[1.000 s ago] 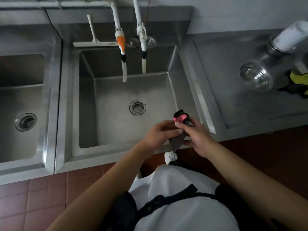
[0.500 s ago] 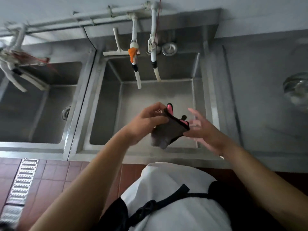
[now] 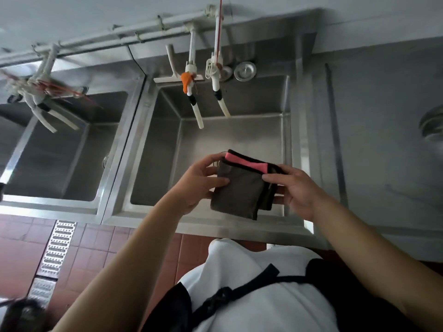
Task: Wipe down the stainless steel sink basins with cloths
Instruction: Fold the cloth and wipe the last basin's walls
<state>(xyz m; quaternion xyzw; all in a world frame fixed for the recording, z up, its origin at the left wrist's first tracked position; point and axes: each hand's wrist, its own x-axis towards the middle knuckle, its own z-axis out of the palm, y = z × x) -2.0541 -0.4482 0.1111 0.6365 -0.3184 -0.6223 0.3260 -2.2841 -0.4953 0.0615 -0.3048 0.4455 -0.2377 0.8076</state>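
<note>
A dark grey cloth (image 3: 242, 190) with a pink band along its top edge is spread between both hands, over the front of the middle stainless steel basin (image 3: 155, 149). My left hand (image 3: 203, 180) pinches its left edge. My right hand (image 3: 294, 188) pinches its upper right corner, where the cloth is folded over. A second basin (image 3: 62, 164) lies to the left. The middle basin's drain is hidden behind the cloth and hands.
Two white hose taps (image 3: 194, 104) hang over the middle basin, one with an orange handle. A white squeegee (image 3: 173, 70) and a round metal plug (image 3: 245, 71) rest on the back ledge. A steel counter (image 3: 383, 140) extends right. A floor drain grate (image 3: 54, 250) runs below left.
The cloth was bunched between my hands a second ago; now it is opened out flat and held at both sides. My view has shifted left and upward, so the left basin and wall pipes show.
</note>
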